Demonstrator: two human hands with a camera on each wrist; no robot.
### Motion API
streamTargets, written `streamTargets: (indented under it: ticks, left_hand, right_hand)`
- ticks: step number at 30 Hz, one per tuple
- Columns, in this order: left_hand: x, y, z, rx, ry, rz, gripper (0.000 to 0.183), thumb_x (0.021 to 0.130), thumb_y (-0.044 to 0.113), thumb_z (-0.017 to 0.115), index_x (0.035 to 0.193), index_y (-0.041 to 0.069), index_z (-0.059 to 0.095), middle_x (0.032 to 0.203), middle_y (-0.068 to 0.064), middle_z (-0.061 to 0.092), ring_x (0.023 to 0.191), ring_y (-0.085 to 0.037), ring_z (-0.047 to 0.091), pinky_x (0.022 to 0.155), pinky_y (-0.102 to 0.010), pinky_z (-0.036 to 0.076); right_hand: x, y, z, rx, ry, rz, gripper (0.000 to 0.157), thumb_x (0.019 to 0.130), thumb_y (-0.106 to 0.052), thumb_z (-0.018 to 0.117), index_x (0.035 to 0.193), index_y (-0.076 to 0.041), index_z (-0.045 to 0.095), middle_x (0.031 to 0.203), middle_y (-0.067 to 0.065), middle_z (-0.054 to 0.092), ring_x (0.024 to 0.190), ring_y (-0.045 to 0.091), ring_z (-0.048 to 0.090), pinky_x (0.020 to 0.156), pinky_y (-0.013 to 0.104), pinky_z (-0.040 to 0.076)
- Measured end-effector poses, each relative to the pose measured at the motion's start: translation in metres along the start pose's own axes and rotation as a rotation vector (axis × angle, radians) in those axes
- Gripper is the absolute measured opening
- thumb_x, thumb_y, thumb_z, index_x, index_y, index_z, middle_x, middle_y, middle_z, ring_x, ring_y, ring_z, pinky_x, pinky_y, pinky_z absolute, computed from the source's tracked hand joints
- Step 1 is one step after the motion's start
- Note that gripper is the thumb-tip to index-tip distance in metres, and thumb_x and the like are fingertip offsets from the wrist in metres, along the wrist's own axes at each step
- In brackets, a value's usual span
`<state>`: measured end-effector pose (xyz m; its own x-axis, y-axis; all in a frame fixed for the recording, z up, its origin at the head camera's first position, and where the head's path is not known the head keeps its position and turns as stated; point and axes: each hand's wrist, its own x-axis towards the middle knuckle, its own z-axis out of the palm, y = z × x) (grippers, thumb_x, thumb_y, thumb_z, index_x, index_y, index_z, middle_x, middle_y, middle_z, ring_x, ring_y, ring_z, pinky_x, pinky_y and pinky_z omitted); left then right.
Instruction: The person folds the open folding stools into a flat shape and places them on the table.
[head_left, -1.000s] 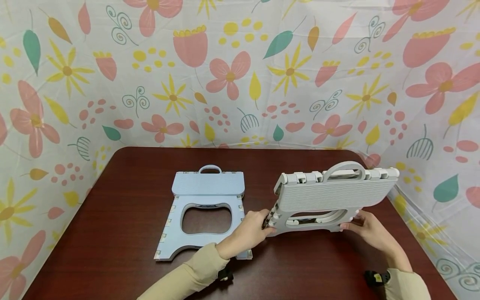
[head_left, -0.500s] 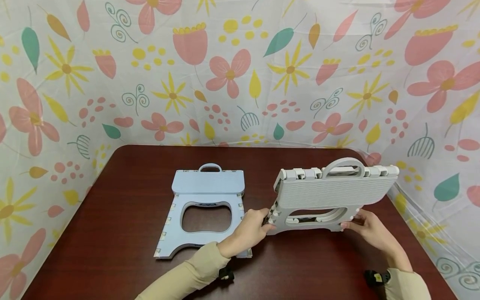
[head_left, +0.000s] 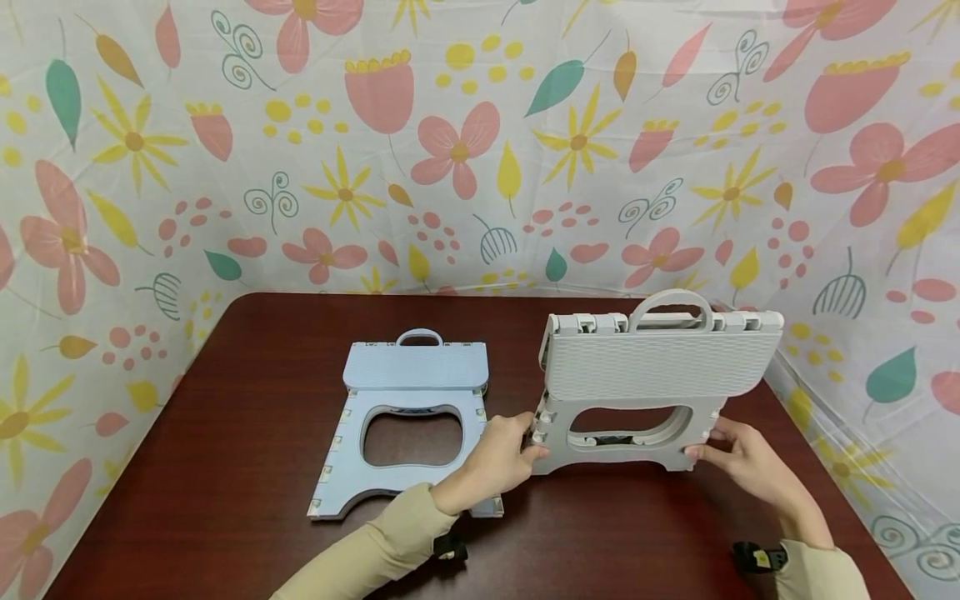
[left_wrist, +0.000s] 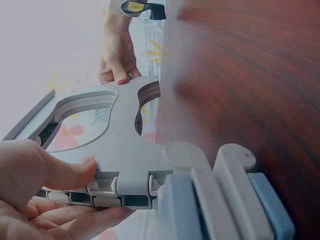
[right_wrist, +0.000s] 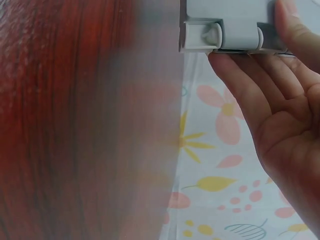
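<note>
A grey folding step stool [head_left: 660, 367], folded nearly flat, stands upright over the right part of the table with its carry loop on top. My left hand [head_left: 498, 458] grips its lower left edge, thumb on the near face and fingers behind. At the lower right edge, my right hand [head_left: 750, 467] pinches the stool the same way. In the left wrist view the thumb [left_wrist: 75, 175] lies on the panel beside the hinges. The right wrist view shows the right fingers [right_wrist: 245, 90] under the hinged edge. A light blue folding stool [head_left: 416, 367] lies folded left of the grey one.
The dark red wooden table [head_left: 247, 433] carries both stools. Behind it and at its sides hangs a flowered cloth [head_left: 480, 167]. The blue stool's lower right corner lies close beneath my left forearm. A black strap [head_left: 757, 557] is at the right wrist.
The grey stool has tipped more upright, its top edge rising and shifting slightly left. Both hands keep their hold at the lower corners. The blue stool has not moved.
</note>
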<state>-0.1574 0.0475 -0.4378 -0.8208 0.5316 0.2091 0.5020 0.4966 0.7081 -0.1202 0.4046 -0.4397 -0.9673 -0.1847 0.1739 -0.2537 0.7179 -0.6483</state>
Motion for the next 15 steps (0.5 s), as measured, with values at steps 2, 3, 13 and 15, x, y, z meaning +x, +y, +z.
streamTargets:
  ticks: [2, 3, 13, 15]
  left_hand:
    - [0.0002, 0.0001, -0.001, -0.006, 0.001, -0.006, 0.016, 0.082, 0.019, 0.069, 0.085, 0.009, 0.057, 0.073, -0.001, 0.065, 0.055, 0.003, 0.049, 0.05, -0.012, 0.039]
    - [0.0001, 0.0, -0.0014, -0.008, 0.0, -0.009, 0.016, 0.081, 0.019, 0.069, 0.085, 0.009, 0.058, 0.073, 0.0, 0.065, 0.055, 0.003, 0.048, 0.049, -0.012, 0.039]
    - [0.0009, -0.0026, -0.0044, -0.019, 0.013, -0.017, 0.016, 0.079, 0.021, 0.071, 0.081, 0.011, 0.059, 0.067, 0.003, 0.063, 0.052, 0.004, 0.047, 0.048, -0.012, 0.038]
    - [0.0013, -0.0039, -0.0046, -0.034, 0.01, -0.022, 0.016, 0.079, 0.022, 0.071, 0.08, 0.012, 0.059, 0.067, 0.003, 0.064, 0.05, 0.005, 0.046, 0.047, -0.012, 0.038]
  right_hand:
    - [0.0, -0.0014, -0.0007, 0.006, -0.009, 0.0, 0.021, 0.08, -0.009, 0.069, 0.099, -0.005, 0.062, 0.085, -0.017, 0.067, 0.071, 0.0, 0.06, 0.059, 0.016, 0.045]
    - [0.0, -0.002, -0.001, 0.007, -0.012, -0.001, 0.022, 0.08, -0.009, 0.069, 0.1, -0.005, 0.062, 0.086, -0.018, 0.066, 0.072, 0.001, 0.061, 0.059, 0.016, 0.045]
    - [-0.0004, -0.0034, -0.0019, 0.074, -0.04, -0.018, 0.03, 0.082, -0.004, 0.065, 0.109, 0.006, 0.058, 0.095, -0.025, 0.063, 0.079, -0.005, 0.062, 0.061, 0.017, 0.049]
    - [-0.0002, -0.0031, -0.0019, 0.078, -0.044, -0.02, 0.031, 0.082, -0.003, 0.065, 0.11, 0.008, 0.056, 0.096, -0.026, 0.062, 0.08, -0.006, 0.062, 0.061, 0.019, 0.05]
